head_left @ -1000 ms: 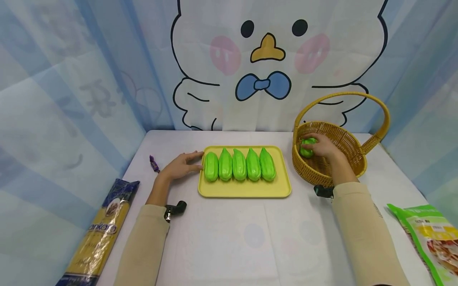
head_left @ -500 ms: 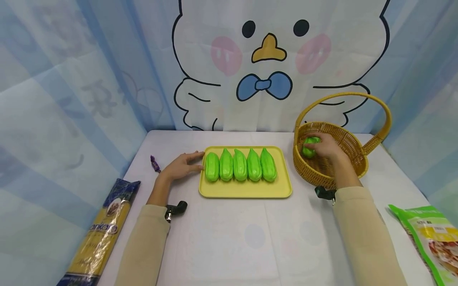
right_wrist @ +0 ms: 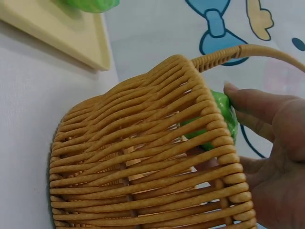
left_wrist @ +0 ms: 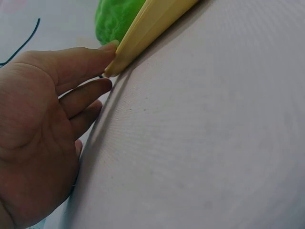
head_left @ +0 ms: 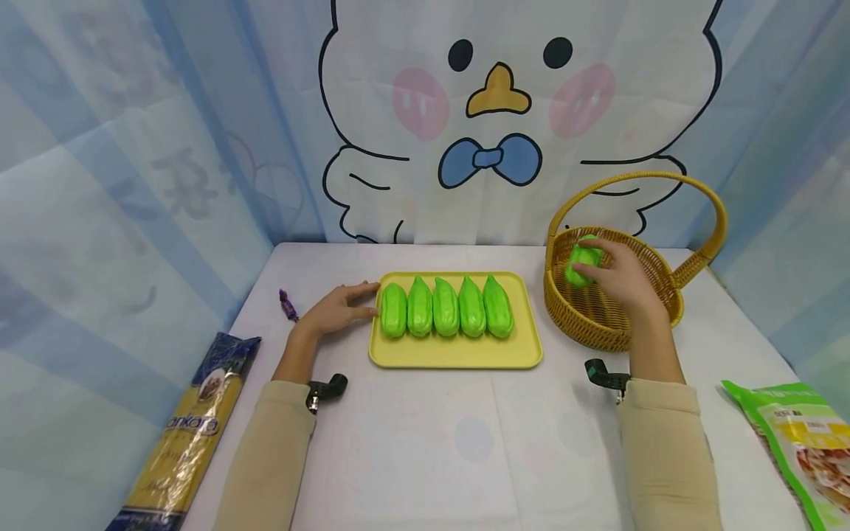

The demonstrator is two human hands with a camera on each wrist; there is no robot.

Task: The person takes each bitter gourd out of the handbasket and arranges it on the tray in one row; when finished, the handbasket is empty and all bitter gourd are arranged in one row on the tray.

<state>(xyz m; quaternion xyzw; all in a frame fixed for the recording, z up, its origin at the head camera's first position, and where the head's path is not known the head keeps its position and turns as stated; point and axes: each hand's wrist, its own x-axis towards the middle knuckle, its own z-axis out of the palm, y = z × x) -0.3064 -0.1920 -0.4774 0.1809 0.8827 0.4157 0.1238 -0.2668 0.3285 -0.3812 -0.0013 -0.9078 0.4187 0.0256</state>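
Observation:
My right hand (head_left: 624, 273) holds a glossy green bitter melon (head_left: 583, 262) between thumb and fingers, over the mouth of a yellow-brown wicker basket (head_left: 578, 321). In the right wrist view, part of this bitter melon (right_wrist: 224, 112) shows at the rim; the basket wall (right_wrist: 143, 152) hides the rest and some fingertips. My left hand (head_left: 332, 308) touches the left edge of a yellow tray (head_left: 458, 355) with extended fingers and thumb. In the left wrist view, the thumb lies at the tray rim (left_wrist: 152, 28). Several similar bitter melons (head_left: 445, 306) lie upright in a row on the tray.
The basket's tall handle (head_left: 713, 221) arches above its opening. A small purple-wrapped candy (head_left: 287, 304) lies left of the left hand. A long gold-and-blue packet (head_left: 189, 435) lies along the left side, a green food bag (head_left: 797, 435) at the right edge. A curtain (head_left: 491, 214) stands behind the table.
The right hand has lifted the bitter melon from lower inside the basket up towards its rim, shifting slightly right. The left hand and tray stay in place.

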